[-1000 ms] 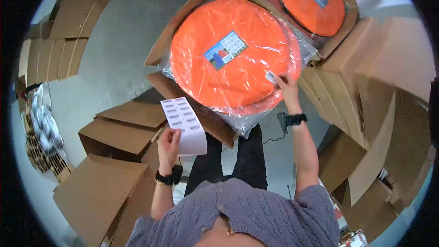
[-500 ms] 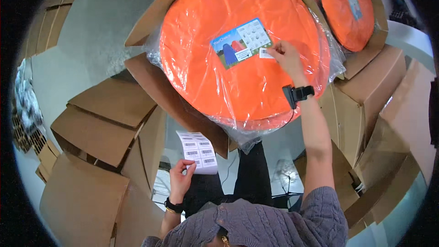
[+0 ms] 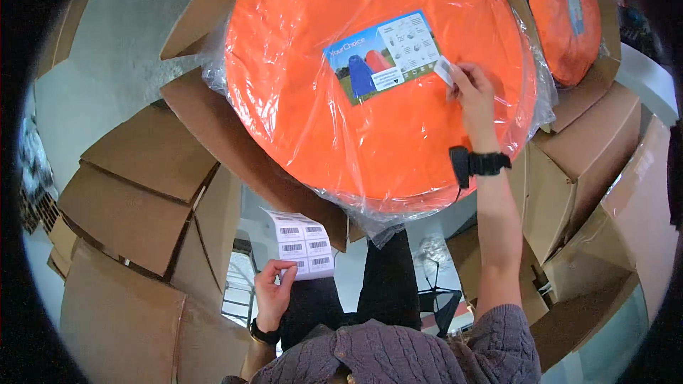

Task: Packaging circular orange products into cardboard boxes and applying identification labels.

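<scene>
A large round orange bundle in clear plastic wrap lies in front of me inside a cardboard box. On its top is a printed picture card with blue and white areas. My right hand pinches a small white barcode label at the card's right edge; whether the label touches the plastic I cannot tell. Low on the left, my left hand holds a sheet of barcode labels between thumb and fingers, above my legs and apart from the bundle.
Open flaps of the cardboard box rise around the bundle. More brown cartons stand at left and right. A second orange bundle lies at the far right. Beside my legs is a dark stand on the floor.
My right hand has moved slightly right with the label, which is now tilted at the card's edge. The view has shifted a little closer to the bundle. My left hand keeps the sheet.
</scene>
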Demonstrator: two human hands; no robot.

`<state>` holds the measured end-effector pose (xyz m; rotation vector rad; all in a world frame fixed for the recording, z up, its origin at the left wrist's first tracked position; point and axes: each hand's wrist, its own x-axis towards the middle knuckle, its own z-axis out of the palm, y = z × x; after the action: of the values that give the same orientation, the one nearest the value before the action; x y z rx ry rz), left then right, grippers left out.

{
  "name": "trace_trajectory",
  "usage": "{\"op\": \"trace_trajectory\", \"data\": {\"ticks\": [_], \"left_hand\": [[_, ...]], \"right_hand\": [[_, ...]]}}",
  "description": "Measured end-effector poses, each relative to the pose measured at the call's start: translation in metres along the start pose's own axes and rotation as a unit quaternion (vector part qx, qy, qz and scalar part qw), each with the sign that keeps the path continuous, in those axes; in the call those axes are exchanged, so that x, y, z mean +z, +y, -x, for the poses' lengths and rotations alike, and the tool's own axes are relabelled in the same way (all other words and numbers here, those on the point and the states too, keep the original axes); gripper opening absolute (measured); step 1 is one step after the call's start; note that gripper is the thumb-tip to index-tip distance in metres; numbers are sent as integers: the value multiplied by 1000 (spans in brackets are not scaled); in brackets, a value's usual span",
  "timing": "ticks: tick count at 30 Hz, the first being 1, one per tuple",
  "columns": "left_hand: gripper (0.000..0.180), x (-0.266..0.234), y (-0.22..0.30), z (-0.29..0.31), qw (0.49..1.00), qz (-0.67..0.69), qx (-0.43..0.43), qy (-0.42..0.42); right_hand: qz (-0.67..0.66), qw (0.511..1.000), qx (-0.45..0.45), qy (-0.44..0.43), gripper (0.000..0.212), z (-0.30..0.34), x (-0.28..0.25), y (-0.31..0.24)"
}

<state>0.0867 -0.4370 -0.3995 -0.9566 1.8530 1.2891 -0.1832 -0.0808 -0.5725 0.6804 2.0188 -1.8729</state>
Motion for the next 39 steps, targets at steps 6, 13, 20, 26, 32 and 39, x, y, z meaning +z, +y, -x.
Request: {"op": "trace_trajectory", "data": {"ticks": [6, 13, 20, 26, 32, 39], "left_hand": [[17, -13, 35, -5, 994, 33, 92, 54], [94, -1, 74, -21, 973, 214, 84, -9], [25, 3, 29, -45, 974, 216, -46, -59], [21, -15, 92, -113, 961, 243, 129, -35], [34, -41, 200, -204, 887, 376, 254, -83], [24, -66, 168, -354, 963, 110, 245, -35]], "right_hand": [[-120, 989, 63, 64, 12, 54, -3, 31], [-219, 973, 46, 60, 10, 63, -5, 46], [-305, 948, 44, 82, 9, 50, -9, 55], [-291, 950, 66, 90, 10, 50, -8, 57], [-322, 942, 62, 67, 13, 50, -15, 58], [-315, 944, 73, 70, 13, 52, -10, 57]]}}
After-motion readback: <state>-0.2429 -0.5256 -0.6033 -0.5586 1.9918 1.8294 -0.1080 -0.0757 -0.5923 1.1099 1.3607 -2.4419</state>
